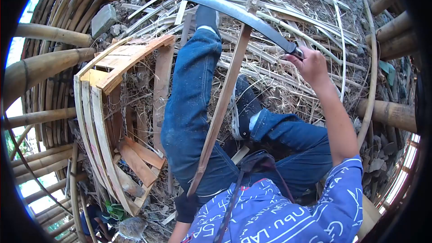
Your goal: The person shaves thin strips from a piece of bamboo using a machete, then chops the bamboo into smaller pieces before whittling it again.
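My right hand (309, 66) is closed around the dark handle of a machete (225, 6), whose long curved blade stretches to the upper left. The blade crosses the long bamboo strip (229, 85), apparently against or just above it. That strip slants from the top of the view down over my left thigh. At its lower end, my left hand (186, 207), in a black glove, grips it; the fingers hardly show. Below the blade are my outstretched left leg and bent right leg, in blue jeans.
A crate of wooden slats (94, 121) stands at my left. Split bamboo strips (288, 27) and shavings (288, 87) litter the ground ahead. Bamboo poles (49, 74) flank both sides. A grey block (104, 20) sits at upper left; part of another person (94, 222) shows at lower left.
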Demonstrator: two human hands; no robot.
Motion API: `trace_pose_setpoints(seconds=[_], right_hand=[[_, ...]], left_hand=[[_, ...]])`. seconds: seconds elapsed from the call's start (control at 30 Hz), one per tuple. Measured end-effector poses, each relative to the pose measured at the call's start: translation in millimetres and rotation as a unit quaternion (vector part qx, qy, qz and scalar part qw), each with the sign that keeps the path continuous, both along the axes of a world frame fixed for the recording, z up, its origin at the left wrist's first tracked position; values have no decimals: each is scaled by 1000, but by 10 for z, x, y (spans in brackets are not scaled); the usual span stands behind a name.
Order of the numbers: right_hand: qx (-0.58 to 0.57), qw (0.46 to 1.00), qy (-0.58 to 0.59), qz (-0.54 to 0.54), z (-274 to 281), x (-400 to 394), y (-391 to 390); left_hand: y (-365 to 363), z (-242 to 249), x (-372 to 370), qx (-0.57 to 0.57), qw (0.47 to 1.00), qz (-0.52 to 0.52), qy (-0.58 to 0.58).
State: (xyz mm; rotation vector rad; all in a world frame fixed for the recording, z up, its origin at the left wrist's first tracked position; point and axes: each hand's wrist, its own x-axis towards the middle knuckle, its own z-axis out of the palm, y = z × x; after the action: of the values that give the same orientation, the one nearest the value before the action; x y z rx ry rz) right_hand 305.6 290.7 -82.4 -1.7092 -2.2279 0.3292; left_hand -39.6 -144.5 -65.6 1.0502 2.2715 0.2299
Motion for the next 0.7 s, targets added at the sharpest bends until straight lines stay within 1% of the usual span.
trace_pose_setpoints(seconds=[0.03, 0.1, 0.13, 0.17, 0.2, 0.23, 0.3, 0.37, 0.43, 0.47, 0.5, 0.57, 0.63, 0.67, 0.7], right_hand=[[37, 999, -17, 7, 24, -19, 16], [15, 998, 66, 16, -15, -66, -18], [-27, 996, 86, 3, 44, -83, -65], [-40, 995, 90, -16, 67, -92, -118], [-44, 991, 127, -20, 150, -139, -207], [-42, 985, 164, -25, 216, -191, -287], [-34, 986, 160, -17, 207, -187, -450], [-51, 986, 154, -29, 266, -183, -657], [-80, 979, 189, -7, 252, -231, -865], [-99, 972, 213, -3, 284, -303, -980], [-119, 964, 237, -1, 335, -399, -1081], [-131, 969, 201, 55, 450, -552, -1209], [-122, 965, 208, 97, 482, -749, -1304], [-136, 964, 193, 119, 557, -841, -1319], [-136, 965, 193, 116, 542, -899, -1353]], left_hand=[[22, 12, 3, 12, 1000, 11, -10], [-6, 80, 29, 9, 999, 31, -22], [5, 116, 19, 0, 999, 25, -25], [34, 142, 15, -7, 999, 21, -26], [75, 195, 26, 9, 1000, 2, -17], [136, 254, 47, 6, 1000, 14, -9], [264, 354, 113, 32, 999, 13, -17], [343, 374, 157, 47, 998, 29, -31], [462, 414, 188, 47, 998, 25, -40], [491, 407, 179, 51, 998, -4, -24], [577, 449, 207, 60, 998, -6, -24], [744, 592, 294, 72, 997, 22, -26], [727, 566, 314, 70, 997, 6, -14], [711, 544, 322, 65, 998, -6, -1], [694, 511, 334, 65, 998, -8, -2]])
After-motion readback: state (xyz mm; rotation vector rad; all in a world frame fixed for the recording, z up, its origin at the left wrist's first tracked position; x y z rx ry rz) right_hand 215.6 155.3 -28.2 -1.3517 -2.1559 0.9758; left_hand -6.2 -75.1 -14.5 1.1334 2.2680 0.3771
